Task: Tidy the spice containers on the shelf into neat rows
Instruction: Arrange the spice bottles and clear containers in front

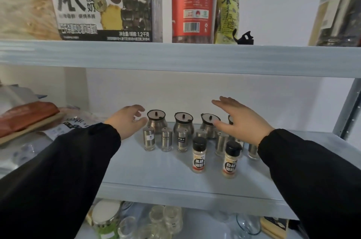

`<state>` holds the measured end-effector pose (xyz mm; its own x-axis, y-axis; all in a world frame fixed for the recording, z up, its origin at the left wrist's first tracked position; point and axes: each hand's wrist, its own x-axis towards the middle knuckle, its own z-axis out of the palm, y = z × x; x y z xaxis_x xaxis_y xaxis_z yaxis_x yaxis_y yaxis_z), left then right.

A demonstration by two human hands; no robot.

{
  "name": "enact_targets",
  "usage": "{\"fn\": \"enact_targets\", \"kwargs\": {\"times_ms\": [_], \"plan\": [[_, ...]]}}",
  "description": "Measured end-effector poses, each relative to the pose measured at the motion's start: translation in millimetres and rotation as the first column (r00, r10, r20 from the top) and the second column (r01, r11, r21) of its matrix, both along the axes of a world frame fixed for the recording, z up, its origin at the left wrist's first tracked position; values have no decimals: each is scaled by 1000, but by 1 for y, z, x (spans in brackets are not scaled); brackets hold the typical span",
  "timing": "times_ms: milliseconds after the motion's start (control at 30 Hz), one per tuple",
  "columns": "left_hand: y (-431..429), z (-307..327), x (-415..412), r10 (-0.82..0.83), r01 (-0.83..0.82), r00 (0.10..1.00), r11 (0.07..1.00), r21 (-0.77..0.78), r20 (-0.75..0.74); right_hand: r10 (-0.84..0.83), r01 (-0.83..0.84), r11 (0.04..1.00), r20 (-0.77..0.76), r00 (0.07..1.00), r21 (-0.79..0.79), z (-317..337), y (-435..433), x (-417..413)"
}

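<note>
The middle shelf (136,170) bears the spice containers (182,139) clustered toward its back. The person's left hand (128,120) sits just beside the cluster and the right hand (242,119) over its right part, both spread, fingers relaxed, holding nothing, probably to bracket the group and square its lines. Round-bellied steel pots (156,121) with dark-rimmed lids form a fairly even back row, slim steel shakers (149,140) stand before them, orderly at left but bunched at right, and two black-capped plastic bottles (198,155) stand foremost, apart from each other.
</note>
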<state>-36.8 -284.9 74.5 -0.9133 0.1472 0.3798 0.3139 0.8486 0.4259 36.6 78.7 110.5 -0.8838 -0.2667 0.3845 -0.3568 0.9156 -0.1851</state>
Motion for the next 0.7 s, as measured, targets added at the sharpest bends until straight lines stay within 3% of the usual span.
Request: {"fn": "enact_targets", "kwargs": {"times_ms": [500,700], "plan": [[4,-27,-42,-114,127,991,970,-207,73,-52,47,994,-43,998,-102,-14,-47,41],[6,-32,-45,-152,159,987,967,-199,48,-73,69,994,-44,996,-82,-18,-55,45]]}}
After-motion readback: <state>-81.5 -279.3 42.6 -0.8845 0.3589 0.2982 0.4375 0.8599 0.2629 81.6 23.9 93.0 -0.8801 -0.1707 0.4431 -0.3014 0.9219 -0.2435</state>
